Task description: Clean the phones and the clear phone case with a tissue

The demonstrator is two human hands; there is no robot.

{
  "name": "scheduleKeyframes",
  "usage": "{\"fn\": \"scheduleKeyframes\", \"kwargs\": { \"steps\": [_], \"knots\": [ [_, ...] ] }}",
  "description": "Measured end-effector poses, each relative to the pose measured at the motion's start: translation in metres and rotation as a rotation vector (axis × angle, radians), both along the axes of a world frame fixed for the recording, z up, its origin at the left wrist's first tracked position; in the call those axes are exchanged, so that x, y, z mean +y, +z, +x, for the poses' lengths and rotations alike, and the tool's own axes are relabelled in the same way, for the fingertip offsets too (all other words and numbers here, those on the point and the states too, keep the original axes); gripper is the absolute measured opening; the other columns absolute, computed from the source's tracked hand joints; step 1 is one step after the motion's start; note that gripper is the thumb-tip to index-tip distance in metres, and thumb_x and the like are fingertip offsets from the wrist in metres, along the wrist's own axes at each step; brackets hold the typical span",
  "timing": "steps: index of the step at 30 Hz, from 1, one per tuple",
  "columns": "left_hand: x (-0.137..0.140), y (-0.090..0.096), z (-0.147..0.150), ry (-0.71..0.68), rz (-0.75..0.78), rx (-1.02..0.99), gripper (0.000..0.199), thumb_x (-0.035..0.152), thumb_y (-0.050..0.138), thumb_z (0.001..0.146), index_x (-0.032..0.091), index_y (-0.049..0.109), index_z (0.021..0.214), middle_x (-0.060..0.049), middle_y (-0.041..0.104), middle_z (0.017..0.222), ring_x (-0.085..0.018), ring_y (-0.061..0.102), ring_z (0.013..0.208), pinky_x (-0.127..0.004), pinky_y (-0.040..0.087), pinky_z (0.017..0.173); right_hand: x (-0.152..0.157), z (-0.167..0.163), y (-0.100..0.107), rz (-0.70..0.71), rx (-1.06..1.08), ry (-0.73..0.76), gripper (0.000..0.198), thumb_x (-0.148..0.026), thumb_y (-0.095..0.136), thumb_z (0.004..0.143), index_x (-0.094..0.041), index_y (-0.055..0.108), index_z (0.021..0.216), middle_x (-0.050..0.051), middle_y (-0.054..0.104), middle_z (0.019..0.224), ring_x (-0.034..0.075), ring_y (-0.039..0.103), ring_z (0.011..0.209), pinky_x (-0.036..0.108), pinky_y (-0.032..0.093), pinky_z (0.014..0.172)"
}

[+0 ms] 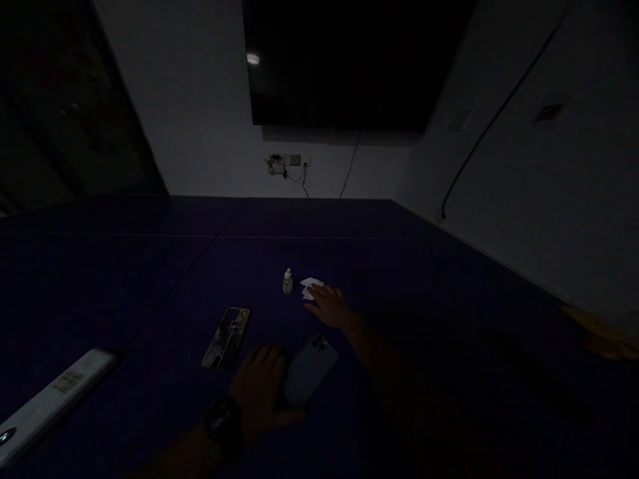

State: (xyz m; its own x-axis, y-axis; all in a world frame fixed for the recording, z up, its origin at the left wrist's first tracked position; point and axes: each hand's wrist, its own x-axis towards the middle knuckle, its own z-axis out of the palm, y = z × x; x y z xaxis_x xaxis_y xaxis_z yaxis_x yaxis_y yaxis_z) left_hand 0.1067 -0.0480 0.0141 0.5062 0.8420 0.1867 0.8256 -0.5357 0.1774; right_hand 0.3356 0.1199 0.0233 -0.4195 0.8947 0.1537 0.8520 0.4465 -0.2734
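Note:
In the dim head view, my right hand [328,307] reaches forward with fingers spread, its fingertips touching a crumpled white tissue [311,285] on the dark blue table [279,256]. My left hand [260,382], with a dark watch [222,418] on its wrist, lies on the table with the fingers stretched out and the thumb apart. Just right of it rests a smartphone [310,370], back side up, its camera cluster at the far end. A patterned phone case [227,338] lies beyond the left hand. Close to the tissue stands a small clear bottle [288,283] with a white top.
At the left front is a long white object [57,406]. Something yellow [596,326] lies by the right wall. Ahead hang a large dark screen [349,63] and wall sockets [294,160] with cables. Seams cross the table surface.

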Motion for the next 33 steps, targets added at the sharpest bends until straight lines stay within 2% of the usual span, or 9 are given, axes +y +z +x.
{"fn": "scheduleKeyframes", "kwargs": {
  "steps": [4, 8, 11, 14, 18, 21, 23, 27, 33],
  "knots": [
    [-0.009, 0.020, -0.006, -0.005, -0.051, -0.005, 0.076, 0.079, 0.055, 0.079, 0.022, 0.059, 0.128, -0.014, 0.058, 0.137, -0.037, 0.052, 0.123, -0.051, 0.041, 0.102, -0.008, 0.008, -0.002, 0.062, 0.136, -0.076, 0.050, -0.037, 0.048, 0.098, -0.025, 0.045, 0.147, 0.011, 0.043, 0.154, 0.030, 0.040, 0.138, 0.053, 0.030, 0.110],
    [-0.002, 0.045, -0.030, 0.333, 0.000, 0.054, 0.050, 0.057, 0.047, 0.094, 0.017, 0.060, 0.120, -0.016, 0.061, 0.126, -0.034, 0.056, 0.114, -0.046, 0.045, 0.096, -0.035, 0.030, -0.013, 0.114, 0.338, -0.179, 0.039, -0.022, 0.045, 0.093, -0.020, 0.061, 0.128, 0.013, 0.060, 0.132, 0.026, 0.056, 0.121, 0.047, 0.042, 0.105],
    [0.012, 0.052, -0.049, 0.656, -0.019, 0.142, 0.073, 0.066, 0.046, 0.089, 0.005, 0.054, 0.126, -0.024, 0.060, 0.121, -0.041, 0.056, 0.112, -0.048, 0.046, 0.089, -0.066, 0.044, -0.028, 0.122, 0.461, -0.227, 0.032, -0.018, 0.046, 0.088, -0.020, 0.068, 0.111, 0.012, 0.066, 0.115, 0.026, 0.063, 0.107, 0.045, 0.050, 0.095],
    [0.025, 0.050, -0.060, 0.730, -0.163, 0.170, 0.082, 0.067, 0.052, 0.084, -0.001, 0.049, 0.131, -0.027, 0.060, 0.120, -0.043, 0.057, 0.113, -0.048, 0.046, 0.088, -0.094, 0.049, -0.037, 0.116, 0.541, -0.250, 0.028, -0.021, 0.046, 0.087, -0.021, 0.069, 0.104, 0.011, 0.067, 0.108, 0.025, 0.065, 0.098, 0.042, 0.055, 0.086],
    [0.031, 0.048, -0.067, 0.710, -0.241, 0.147, 0.062, 0.053, 0.048, 0.089, 0.003, 0.053, 0.126, -0.026, 0.063, 0.117, -0.041, 0.061, 0.110, -0.045, 0.048, 0.084, -0.119, 0.049, -0.029, 0.105, 0.640, -0.252, 0.026, -0.025, 0.046, 0.088, -0.021, 0.069, 0.100, 0.010, 0.067, 0.105, 0.025, 0.065, 0.098, 0.042, 0.054, 0.087],
    [0.024, 0.049, -0.062, 0.660, -0.223, 0.095, 0.064, 0.055, 0.047, 0.089, 0.005, 0.051, 0.129, -0.024, 0.064, 0.117, -0.038, 0.062, 0.110, -0.044, 0.049, 0.084, -0.139, 0.041, -0.017, 0.040, 0.740, -0.265, 0.025, -0.027, 0.047, 0.089, -0.022, 0.069, 0.097, 0.010, 0.068, 0.103, 0.026, 0.065, 0.100, 0.043, 0.052, 0.091],
    [0.014, 0.050, -0.049, 0.558, -0.194, -0.064, 0.067, 0.057, 0.047, 0.089, 0.007, 0.047, 0.134, -0.022, 0.064, 0.119, -0.036, 0.062, 0.113, -0.043, 0.049, 0.088, -0.155, 0.028, -0.012, -0.073, 0.803, -0.278, 0.025, -0.031, 0.047, 0.092, -0.023, 0.069, 0.100, 0.009, 0.070, 0.103, 0.025, 0.067, 0.098, 0.043, 0.053, 0.090],
    [-0.010, 0.048, -0.002, 0.359, -0.173, -0.274, 0.065, 0.057, 0.051, 0.089, 0.017, 0.044, 0.140, -0.015, 0.062, 0.125, -0.032, 0.059, 0.118, -0.044, 0.047, 0.096, -0.177, 0.001, -0.013, -0.336, 0.985, -0.233, 0.038, -0.040, 0.047, 0.096, -0.022, 0.057, 0.128, 0.008, 0.071, 0.105, 0.020, 0.069, 0.074, 0.034, 0.057, 0.063],
    [-0.017, 0.033, 0.046, 0.288, -0.131, -0.184, 0.070, 0.053, 0.060, 0.083, 0.015, 0.045, 0.139, -0.017, 0.061, 0.122, -0.035, 0.058, 0.111, -0.044, 0.048, 0.092, -0.156, 0.010, -0.015, -0.107, 0.550, -0.416, 0.038, -0.039, 0.049, 0.096, -0.019, 0.058, 0.127, 0.013, 0.069, 0.114, 0.025, 0.068, 0.103, 0.039, 0.054, 0.089]
  ]
}}
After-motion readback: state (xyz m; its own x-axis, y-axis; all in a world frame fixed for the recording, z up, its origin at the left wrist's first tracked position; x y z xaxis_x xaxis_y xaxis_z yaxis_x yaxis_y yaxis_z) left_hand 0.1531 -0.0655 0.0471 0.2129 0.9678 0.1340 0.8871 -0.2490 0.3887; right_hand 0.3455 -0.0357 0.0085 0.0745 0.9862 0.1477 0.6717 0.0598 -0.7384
